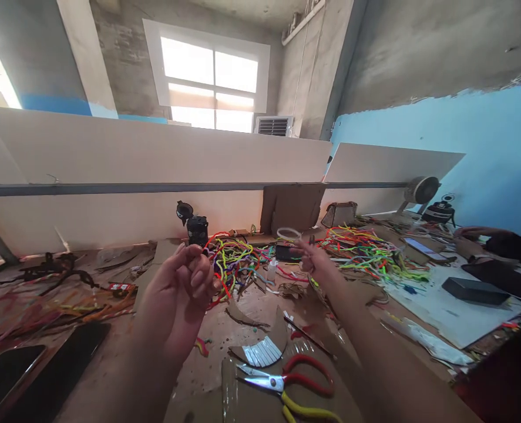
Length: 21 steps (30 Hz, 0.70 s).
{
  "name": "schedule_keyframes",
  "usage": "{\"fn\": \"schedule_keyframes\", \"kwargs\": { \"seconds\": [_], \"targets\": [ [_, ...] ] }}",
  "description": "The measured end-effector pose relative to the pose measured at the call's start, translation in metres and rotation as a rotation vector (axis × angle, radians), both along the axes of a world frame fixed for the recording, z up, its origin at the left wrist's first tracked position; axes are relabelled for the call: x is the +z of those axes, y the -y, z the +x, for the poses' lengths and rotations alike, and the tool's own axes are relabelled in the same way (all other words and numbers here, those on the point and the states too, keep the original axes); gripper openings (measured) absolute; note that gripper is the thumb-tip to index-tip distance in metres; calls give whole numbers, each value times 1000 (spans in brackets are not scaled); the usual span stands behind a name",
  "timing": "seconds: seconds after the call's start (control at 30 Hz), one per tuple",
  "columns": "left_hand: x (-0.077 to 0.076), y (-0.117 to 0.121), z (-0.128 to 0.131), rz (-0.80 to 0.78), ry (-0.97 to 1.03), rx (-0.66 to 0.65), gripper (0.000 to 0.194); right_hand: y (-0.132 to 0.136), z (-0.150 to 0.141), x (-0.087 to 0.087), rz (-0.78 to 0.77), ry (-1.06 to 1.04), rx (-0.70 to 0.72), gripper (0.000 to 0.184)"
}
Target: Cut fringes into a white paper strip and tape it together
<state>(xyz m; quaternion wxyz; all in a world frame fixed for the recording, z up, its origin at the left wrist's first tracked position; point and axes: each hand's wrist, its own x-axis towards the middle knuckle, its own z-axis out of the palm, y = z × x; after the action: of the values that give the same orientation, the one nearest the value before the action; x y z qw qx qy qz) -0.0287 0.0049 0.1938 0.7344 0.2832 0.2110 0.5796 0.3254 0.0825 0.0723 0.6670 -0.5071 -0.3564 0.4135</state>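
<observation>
My left hand (184, 281) is raised over the table with its fingers curled together in a loose pinch; what sits between the fingertips is too small to make out. My right hand (315, 258) reaches further out, fingers bent, close to a heap of coloured pipe cleaners (232, 258) and a small white bottle (272, 268). A white ring (288, 233) lies just beyond it. Whether the right hand holds anything I cannot tell. Red-and-yellow-handled scissors (293, 385) lie near the front edge beside a cut cardboard piece (260, 346).
A black flask (197, 229) stands by the white partition (154, 153). More pipe cleaners (366, 247) spread to the right, and orange ones (66, 302) to the left. Two phones (44, 370) lie front left. Another person's arm (484, 235) rests far right, near a black box (475, 289).
</observation>
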Motion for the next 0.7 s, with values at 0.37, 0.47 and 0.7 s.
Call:
{"fn": "schedule_keyframes", "kwargs": {
  "seconds": [0.37,0.47,0.7],
  "targets": [
    [3,2,-3,50,-46,15,16,134,-47,-104,-224,104,102,41],
    [4,6,-5,49,-88,37,17,153,-36,-109,-182,506,43,37],
    [0,9,10,168,-141,33,13,165,-18,-109,-241,1042,-225,45]
  ]
}}
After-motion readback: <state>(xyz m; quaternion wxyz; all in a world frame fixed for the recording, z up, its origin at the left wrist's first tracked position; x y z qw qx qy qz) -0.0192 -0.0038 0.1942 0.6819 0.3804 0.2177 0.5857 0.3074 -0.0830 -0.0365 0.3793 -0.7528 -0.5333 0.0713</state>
